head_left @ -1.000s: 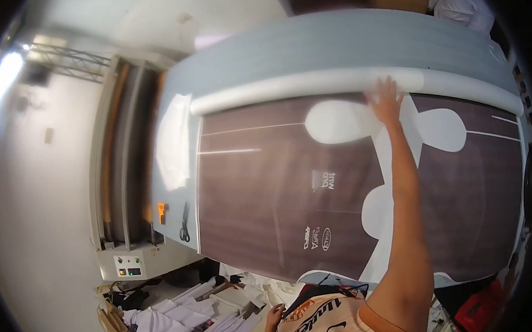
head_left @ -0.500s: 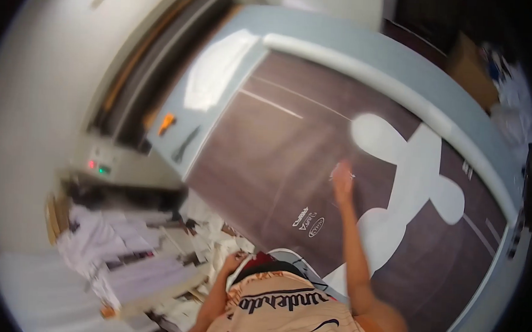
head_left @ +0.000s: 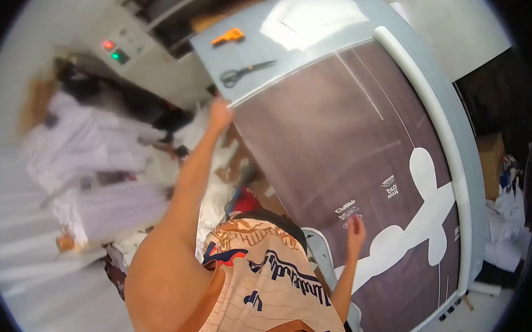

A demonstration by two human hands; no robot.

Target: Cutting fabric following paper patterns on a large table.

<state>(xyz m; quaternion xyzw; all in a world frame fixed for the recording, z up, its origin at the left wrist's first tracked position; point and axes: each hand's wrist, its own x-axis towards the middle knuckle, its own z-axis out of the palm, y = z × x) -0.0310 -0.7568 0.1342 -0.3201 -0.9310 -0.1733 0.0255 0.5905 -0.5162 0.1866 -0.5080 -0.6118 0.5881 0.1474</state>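
A large brown printed sheet (head_left: 316,126) with white rounded shapes and small white markings lies over a light blue-grey table. My left hand (head_left: 220,117) is stretched out to the sheet's near left corner, its fingers closed at the white edge there; the hand is slightly blurred. My right hand (head_left: 356,234) hovers over or rests on the sheet's near part, beside the white shape (head_left: 388,241); its fingers are loosely apart and hold nothing. Black-handled scissors (head_left: 244,74) lie just beyond my left hand. Near them lies an orange tool (head_left: 228,37), perhaps a cutter.
A white roll (head_left: 426,96) runs along the table's far side. White paper or cloth (head_left: 312,21) lies at the far end. At left stand a machine panel with red and green lights (head_left: 118,50) and piles of white cloth (head_left: 93,139). A cardboard box (head_left: 489,159) stands at right.
My view has turned toward the left. My left hand has gone from beside my waist out to the sheet's corner. My right hand has drawn back from the sheet's middle toward me.
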